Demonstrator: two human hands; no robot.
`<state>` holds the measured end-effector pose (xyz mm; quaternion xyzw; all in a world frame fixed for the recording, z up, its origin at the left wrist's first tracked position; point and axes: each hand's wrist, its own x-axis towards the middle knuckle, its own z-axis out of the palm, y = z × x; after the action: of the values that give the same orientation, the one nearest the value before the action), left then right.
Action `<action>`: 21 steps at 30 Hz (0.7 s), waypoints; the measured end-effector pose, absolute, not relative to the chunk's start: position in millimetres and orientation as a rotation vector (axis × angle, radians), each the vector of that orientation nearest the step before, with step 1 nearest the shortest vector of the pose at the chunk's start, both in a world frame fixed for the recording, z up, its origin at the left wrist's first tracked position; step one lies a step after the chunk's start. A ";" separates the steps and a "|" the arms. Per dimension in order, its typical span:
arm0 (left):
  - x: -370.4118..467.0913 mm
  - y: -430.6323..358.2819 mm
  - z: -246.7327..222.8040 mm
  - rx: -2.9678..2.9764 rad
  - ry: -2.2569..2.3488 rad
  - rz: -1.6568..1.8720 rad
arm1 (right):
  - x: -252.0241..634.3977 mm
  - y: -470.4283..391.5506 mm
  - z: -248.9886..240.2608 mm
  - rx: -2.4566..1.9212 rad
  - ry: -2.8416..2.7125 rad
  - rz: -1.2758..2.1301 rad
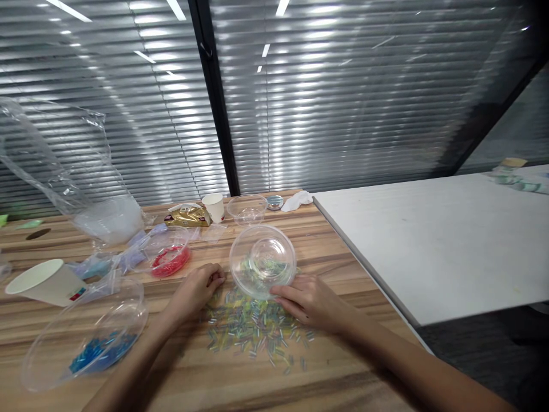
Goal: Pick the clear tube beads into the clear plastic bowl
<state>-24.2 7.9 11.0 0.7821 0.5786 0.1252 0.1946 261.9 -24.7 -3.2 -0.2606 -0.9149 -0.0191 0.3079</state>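
A: What's in hand rn?

B: Right hand (309,301) sits at the near rim of a clear plastic bowl (262,260), which is tipped up on its edge toward the camera on the wooden bench (326,246). Fingers (285,294) are slightly spread, tips touching the rim and the bead pile, not clamped round anything. Left hand (197,289) rests just left of the bowl, fingers curled in loosely; can't tell if it pinches a bead.

A: And the beads?

B: Loose tube beads (253,326), pale yellow, green & clear, short little rods. Scattered on the bench between both hands and a bit toward the camera, some lying under the bowl's rim.

A: How to do it well, imo?

B: Keep the bowl's rim low against the bench so the beads don't roll under it. Sweep w/ the flat of the fingers, small strokes. They're light and round, so prob skitter if flicked. Left hand can wall off the far side.

A: Anything close by to mind?

B: Red-bead bowl (168,256) to the left, blue-bead bowl (86,343) nearer, paper cup (45,281) on its side. All apart from the pile.
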 end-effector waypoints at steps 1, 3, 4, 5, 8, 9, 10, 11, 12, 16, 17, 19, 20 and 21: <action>-23.9 7.7 11.4 2.193 1.622 0.351 | 261.9 -24.7 -3.1 -0.689 -2.416 -0.038; -23.1 7.3 12.5 2.197 1.624 0.348 | 261.9 -24.7 -2.7 -0.689 -2.407 -0.009; -22.6 7.0 13.1 2.199 1.626 0.346 | 261.8 -24.8 -2.5 -0.690 -2.407 -0.004; -22.2 6.8 13.6 2.201 1.627 0.343 | 261.7 -24.9 -2.3 -0.691 -2.407 0.000; -21.8 6.6 13.9 2.206 1.627 0.334 | 261.4 -25.3 -1.8 -0.692 -2.410 0.013; -22.0 6.7 13.6 2.205 1.626 0.334 | 261.5 -25.4 -1.7 -0.694 -2.412 0.018; -22.2 6.8 13.1 2.205 1.626 0.335 | 261.6 -25.4 -1.6 -0.696 -2.415 0.021; -22.4 7.0 12.6 2.205 1.628 0.336 | 261.7 -25.4 -1.5 -0.699 -2.418 0.025; -22.6 7.0 12.2 2.204 1.629 0.336 | 261.9 -25.3 -1.4 -0.702 -2.421 0.027; -22.5 7.0 12.3 2.213 1.624 0.337 | 262.2 -24.8 -1.4 -0.696 -2.417 0.025; -22.3 6.9 12.7 2.216 1.620 0.338 | 262.1 -24.8 -1.5 -0.696 -2.413 0.020; -21.7 6.8 13.7 2.217 1.611 0.341 | 261.9 -24.8 -1.5 -0.692 -2.404 0.014; -21.5 6.8 14.1 2.215 1.607 0.343 | 261.8 -24.8 -1.5 -0.687 -2.400 0.011; -21.3 6.7 14.4 2.213 1.606 0.343 | 261.7 -24.8 -1.5 -0.681 -2.394 0.009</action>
<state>-21.3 6.7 14.4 0.7881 0.5719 0.1222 0.1920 261.7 -24.8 -1.5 -0.2593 -0.9111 0.0034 0.3204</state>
